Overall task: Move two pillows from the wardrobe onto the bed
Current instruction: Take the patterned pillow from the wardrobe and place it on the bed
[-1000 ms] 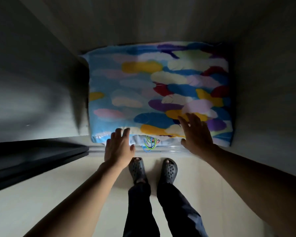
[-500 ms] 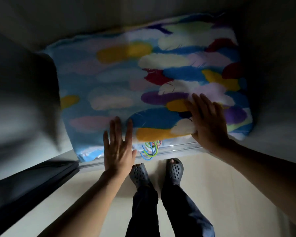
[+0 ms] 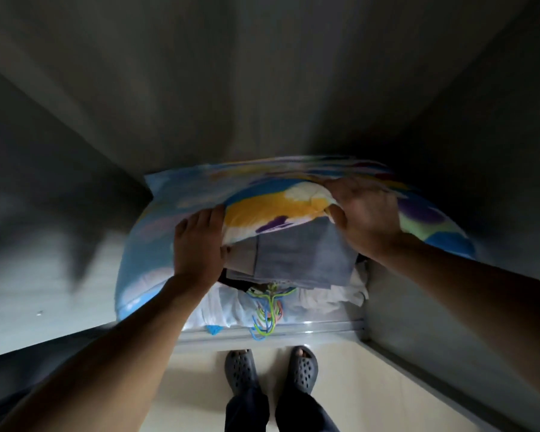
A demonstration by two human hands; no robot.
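A blue pillow (image 3: 272, 207) printed with yellow, white and purple feathers fills the bottom of the open wardrobe (image 3: 262, 88). Its near edge is raised off the pile under it. My left hand (image 3: 198, 244) grips that edge at the left of centre. My right hand (image 3: 363, 213) grips the same edge further right, fingers curled over the fabric. The pillow's far side stays low and blurred against the wardrobe's back wall. No second pillow or bed is visible.
Under the raised pillow lie folded grey-blue cloth (image 3: 300, 257), white fabric (image 3: 225, 307) and several coloured plastic hangers (image 3: 267, 313). The wardrobe's metal floor track (image 3: 309, 330) runs in front. My feet in dark clogs (image 3: 272, 372) stand on pale floor. A dark door (image 3: 28, 363) is at left.
Both hands went from lying flat on the pillow to gripping its near edge, and that edge has lifted, uncovering the folded cloth, white fabric and hangers beneath.
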